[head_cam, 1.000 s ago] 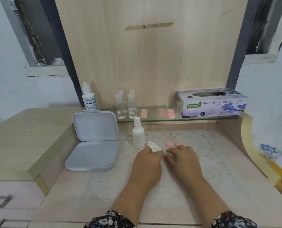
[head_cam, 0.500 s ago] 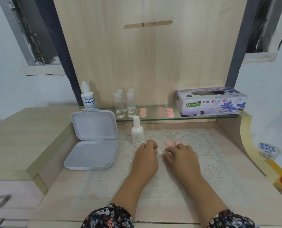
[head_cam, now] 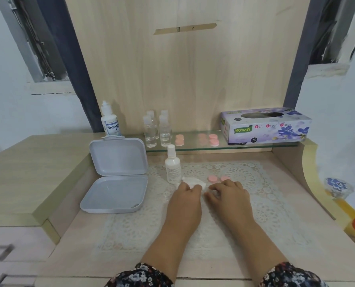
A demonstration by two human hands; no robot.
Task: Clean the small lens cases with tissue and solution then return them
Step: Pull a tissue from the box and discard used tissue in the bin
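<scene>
— Grey plastic first: what sits at nine o'clock on the desk (head_cam: 296, 235)?

— An open hinged box (head_cam: 116, 177), lid propped upright, just off the lace mat's (head_cam: 255, 214) left edge. Behind it at eleven o'clock stands a solution bottle (head_cam: 110, 121) on the ledge.

— And toward the middle?

— Four clear little bottles (head_cam: 157, 129) on the glass shelf (head_cam: 255, 145), then pink lens cases (head_cam: 197, 139) in a row at twelve o'clock. A white spray bottle (head_cam: 173, 165) stands upright on the mat below them.

— The hands?

— The left hand (head_cam: 186, 198) has its fingers curled over a crumpled white tissue (head_cam: 194, 182), just beside the spray bottle. The right hand (head_cam: 229, 194) lies knuckles up beside it, fingers bent; I cannot tell whether it grips anything. Two pink caps (head_cam: 218, 178) lie on the mat just beyond its fingertips, at one o'clock.

— Far right?

— A tissue box (head_cam: 265, 127) at two o'clock on the shelf.
</scene>
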